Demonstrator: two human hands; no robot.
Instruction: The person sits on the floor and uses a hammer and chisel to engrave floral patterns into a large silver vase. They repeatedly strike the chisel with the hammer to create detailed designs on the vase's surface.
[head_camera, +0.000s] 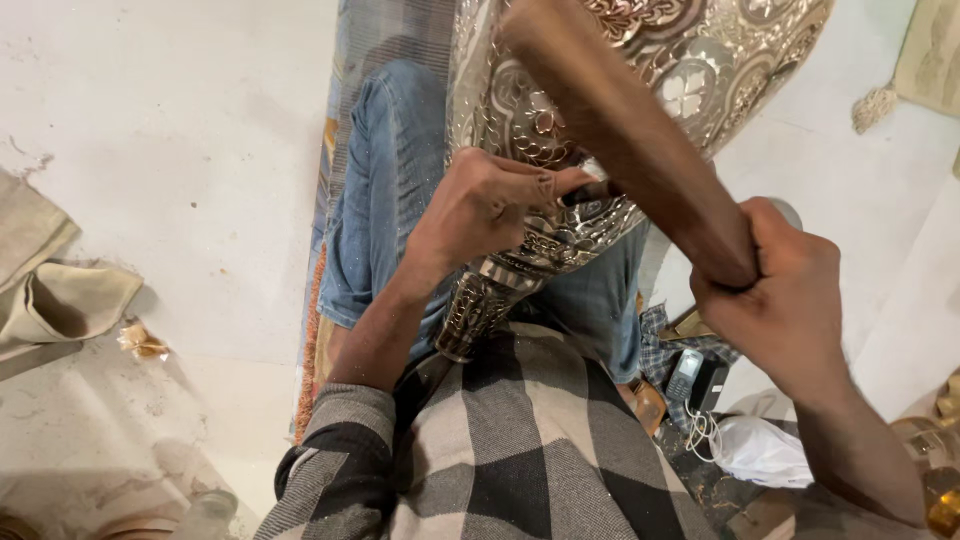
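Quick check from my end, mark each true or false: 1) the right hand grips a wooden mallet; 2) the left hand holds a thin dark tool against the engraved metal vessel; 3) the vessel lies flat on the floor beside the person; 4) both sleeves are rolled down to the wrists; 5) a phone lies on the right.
1) True: the right hand is closed round the wooden mallet.
2) True: the left hand pinches the dark tool against the metal vessel.
3) False: it rests across the person's lap, on the jeans.
4) False: both forearms are bare.
5) True: a phone lies there.
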